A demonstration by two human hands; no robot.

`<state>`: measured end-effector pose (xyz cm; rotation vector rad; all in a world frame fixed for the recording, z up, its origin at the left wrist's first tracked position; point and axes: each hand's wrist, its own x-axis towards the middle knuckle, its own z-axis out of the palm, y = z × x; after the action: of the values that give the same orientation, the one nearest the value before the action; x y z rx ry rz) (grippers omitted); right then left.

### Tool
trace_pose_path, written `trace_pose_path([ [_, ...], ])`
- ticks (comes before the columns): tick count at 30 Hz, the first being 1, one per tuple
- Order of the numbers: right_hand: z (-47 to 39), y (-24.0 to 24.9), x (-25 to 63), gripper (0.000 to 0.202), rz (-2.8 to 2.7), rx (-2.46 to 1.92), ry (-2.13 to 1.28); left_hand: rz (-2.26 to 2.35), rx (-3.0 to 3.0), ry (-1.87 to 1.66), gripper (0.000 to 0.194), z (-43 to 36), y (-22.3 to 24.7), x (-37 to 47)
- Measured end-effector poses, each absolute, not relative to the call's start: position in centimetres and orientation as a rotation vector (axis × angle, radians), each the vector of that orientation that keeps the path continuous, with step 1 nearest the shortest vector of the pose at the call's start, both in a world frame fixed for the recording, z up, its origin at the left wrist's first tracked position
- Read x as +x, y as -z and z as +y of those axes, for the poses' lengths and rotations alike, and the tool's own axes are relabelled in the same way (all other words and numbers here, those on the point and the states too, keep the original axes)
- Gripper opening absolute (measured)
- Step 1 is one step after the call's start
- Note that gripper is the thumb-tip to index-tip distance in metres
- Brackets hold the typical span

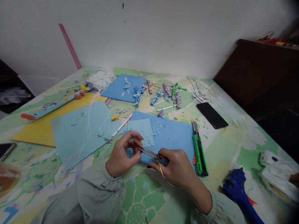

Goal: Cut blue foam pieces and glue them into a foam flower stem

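My right hand [175,166] is closed round the handles of small scissors [149,152], whose blades point left. The blade tips reach the fingers of my left hand [126,154], which are pinched together; what they hold, if anything, is too small to make out. Below the hands lies a blue foam sheet [174,134] with a light blue square [141,128] and small scraps on it. A larger light blue sheet [71,131] with white string across it is at the left. A green box cutter [199,153] lies just right of the blue sheet.
Curled foam pieces [166,89] and another blue sheet [123,86] lie at the back. A black phone [212,115] is at the right, a blue glue gun [244,202] at the front right. Another phone [1,151] lies at the left edge; white yarn [101,79] is at the back left.
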<state>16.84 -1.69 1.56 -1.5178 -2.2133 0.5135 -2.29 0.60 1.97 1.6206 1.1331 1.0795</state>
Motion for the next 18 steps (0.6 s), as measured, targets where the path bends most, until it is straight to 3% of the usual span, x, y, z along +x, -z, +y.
trace_pose_path([
  [18,-1.66,-1.36,16.89,0.033,-2.258,-1.546,-0.407,1.160,1.650,-1.076,0.030,0.63,-1.91,-2.38],
])
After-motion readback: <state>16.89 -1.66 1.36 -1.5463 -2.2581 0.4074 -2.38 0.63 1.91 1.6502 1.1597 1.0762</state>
